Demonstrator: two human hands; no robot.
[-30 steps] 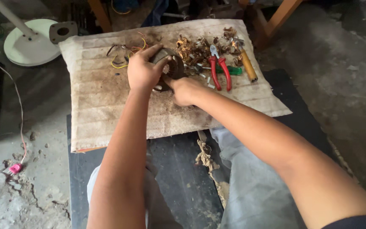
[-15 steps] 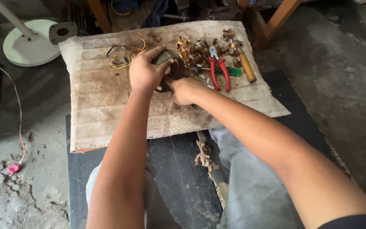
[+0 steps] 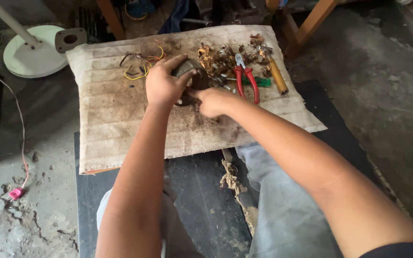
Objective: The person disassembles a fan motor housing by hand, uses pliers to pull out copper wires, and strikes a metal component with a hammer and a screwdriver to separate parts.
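Observation:
My left hand (image 3: 162, 85) grips a dark round metal part (image 3: 190, 75) from above on a dirty corrugated board (image 3: 115, 119). My right hand (image 3: 213, 101) is closed against the part's lower right side; whatever it pinches is hidden. Just beyond the part lies a heap of tangled copper wire scraps (image 3: 216, 58). Red-handled pliers (image 3: 245, 81) lie to the right of the hands.
A yellow-handled tool (image 3: 278, 76) and a green-handled one (image 3: 260, 82) lie by the pliers. Loose coloured wires (image 3: 139, 67) sit at the board's back left. A white round fan base (image 3: 29, 51) stands on the concrete floor at left, near a cable with a pink plug (image 3: 15, 193).
Both hands stay on the dark part. My left fingers have shifted a little over its top; the right hand has barely moved.

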